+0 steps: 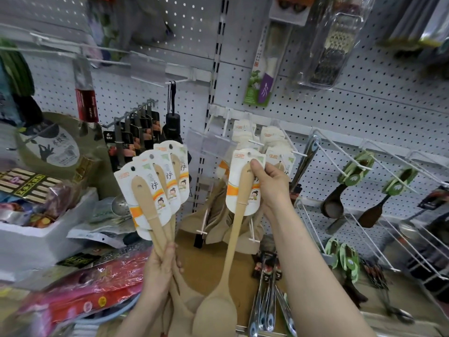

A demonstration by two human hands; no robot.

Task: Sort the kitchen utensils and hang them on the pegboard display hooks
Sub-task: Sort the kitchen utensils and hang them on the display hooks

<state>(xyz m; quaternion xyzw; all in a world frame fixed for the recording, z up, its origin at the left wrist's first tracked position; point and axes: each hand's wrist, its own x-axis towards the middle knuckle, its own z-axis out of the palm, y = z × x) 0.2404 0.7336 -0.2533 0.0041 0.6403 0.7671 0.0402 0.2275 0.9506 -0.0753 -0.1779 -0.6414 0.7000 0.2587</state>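
Three carded wooden spoons (150, 198) fan upward from my left hand (161, 266), fingers curled round their stems. My right hand (269, 186) pinches one more spoon (239, 215) by its card top, near the pegboard (364, 113) hooks (255, 142), bowl hanging down.

The left grip (161, 263) holds three carded wooden spoons (148, 203), fanned out with their bowls down. To the right, the right grip (269, 186) pinches the card top of a single wooden spoon (239, 215) near the white hooks (255, 143) on the pegboard (364, 98), where matching packs (272, 137) hang.
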